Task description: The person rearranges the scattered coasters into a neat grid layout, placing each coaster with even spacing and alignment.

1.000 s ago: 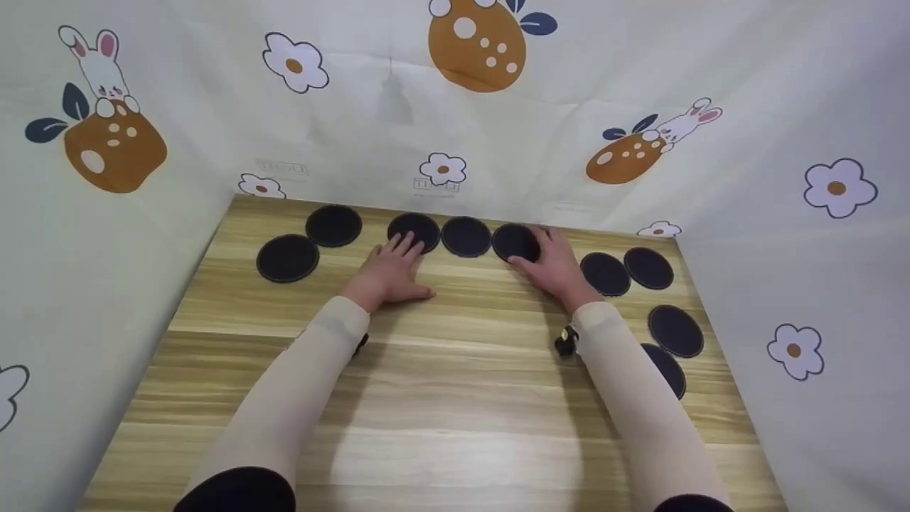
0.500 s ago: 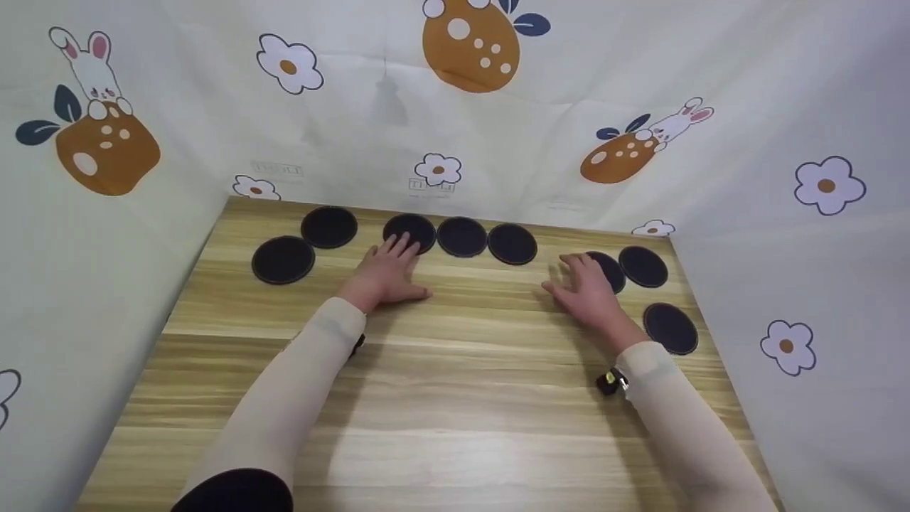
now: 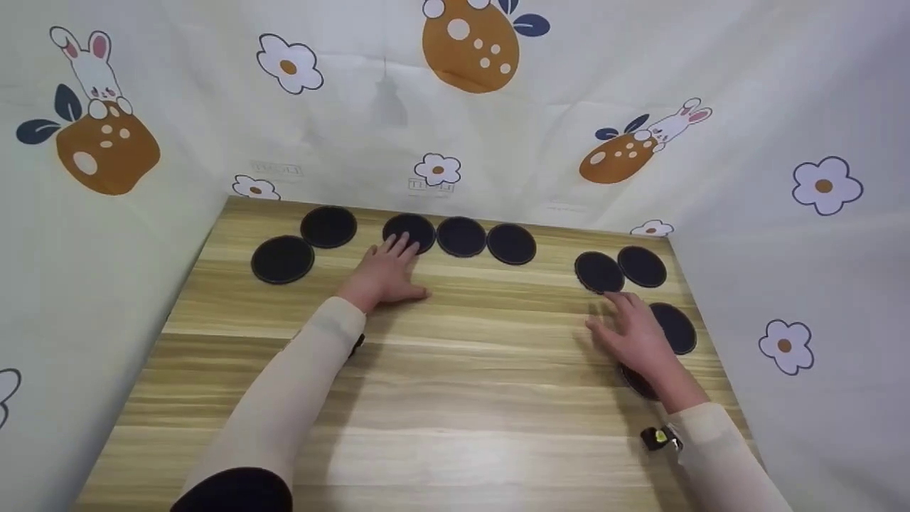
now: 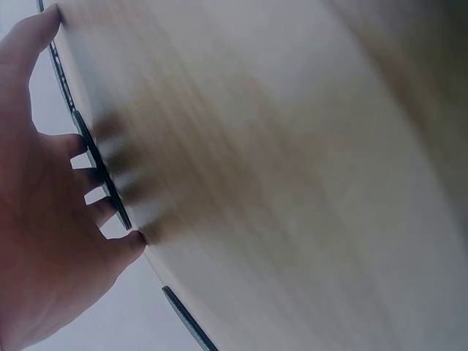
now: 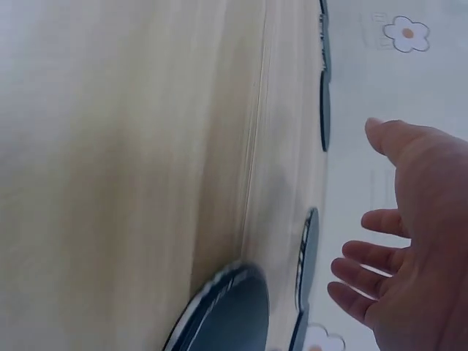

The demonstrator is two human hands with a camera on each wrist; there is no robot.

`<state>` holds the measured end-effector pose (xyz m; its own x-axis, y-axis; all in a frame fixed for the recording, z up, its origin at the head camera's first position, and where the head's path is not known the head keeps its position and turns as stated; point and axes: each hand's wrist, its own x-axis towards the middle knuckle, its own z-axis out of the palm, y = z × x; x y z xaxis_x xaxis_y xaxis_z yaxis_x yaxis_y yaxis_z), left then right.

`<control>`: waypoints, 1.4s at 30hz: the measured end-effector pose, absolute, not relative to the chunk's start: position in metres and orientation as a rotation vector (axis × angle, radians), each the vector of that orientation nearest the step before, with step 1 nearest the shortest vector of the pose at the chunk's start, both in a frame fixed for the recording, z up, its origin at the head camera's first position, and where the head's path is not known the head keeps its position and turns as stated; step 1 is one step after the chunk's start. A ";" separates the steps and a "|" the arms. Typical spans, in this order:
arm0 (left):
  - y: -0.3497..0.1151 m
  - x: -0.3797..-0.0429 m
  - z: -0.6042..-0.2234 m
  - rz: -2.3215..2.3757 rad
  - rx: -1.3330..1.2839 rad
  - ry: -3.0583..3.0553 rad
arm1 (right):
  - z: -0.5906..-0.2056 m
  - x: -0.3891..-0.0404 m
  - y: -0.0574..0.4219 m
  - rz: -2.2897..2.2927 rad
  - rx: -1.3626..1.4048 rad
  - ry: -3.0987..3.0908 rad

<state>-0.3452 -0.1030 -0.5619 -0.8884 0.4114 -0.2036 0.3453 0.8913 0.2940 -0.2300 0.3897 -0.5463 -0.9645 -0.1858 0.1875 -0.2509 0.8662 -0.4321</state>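
Black round coasters with stitched rims lie flat on the wood-grain table. My left hand (image 3: 384, 274) rests with fingers spread, fingertips touching a coaster (image 3: 409, 222) at the back. To its right, a middle coaster (image 3: 461, 237) and a third coaster (image 3: 512, 244) form a touching row with it. My right hand (image 3: 633, 334) hovers at the right, fingers loosely bent and holding nothing. It partly covers a side coaster (image 3: 677, 328) and a lower coaster (image 3: 637, 382). Past its fingertips lies another coaster (image 3: 599, 272). The right wrist view shows the right hand (image 5: 439, 241) apart from the coasters.
At the back left, a far coaster (image 3: 328, 227) touches a nearer coaster (image 3: 283, 259). A corner coaster (image 3: 642, 267) sits at the back right. Printed cloth walls (image 3: 341, 142) surround the table (image 3: 455, 384) at the back and sides.
My right hand has let go of the right-hand coaster in the back row and moved right and toward me. The left hand stays on its coaster.
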 end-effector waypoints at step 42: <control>-0.103 -0.344 -0.559 0.374 0.577 2.790 | -0.522 -0.154 0.422 0.348 -0.311 -3.355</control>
<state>-0.3439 -0.1034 -0.5591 -0.8851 0.4174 -0.2060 0.3484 0.8876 0.3014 -0.1542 0.4220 -0.5218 -0.9532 0.1542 -0.2599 0.2043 0.9625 -0.1782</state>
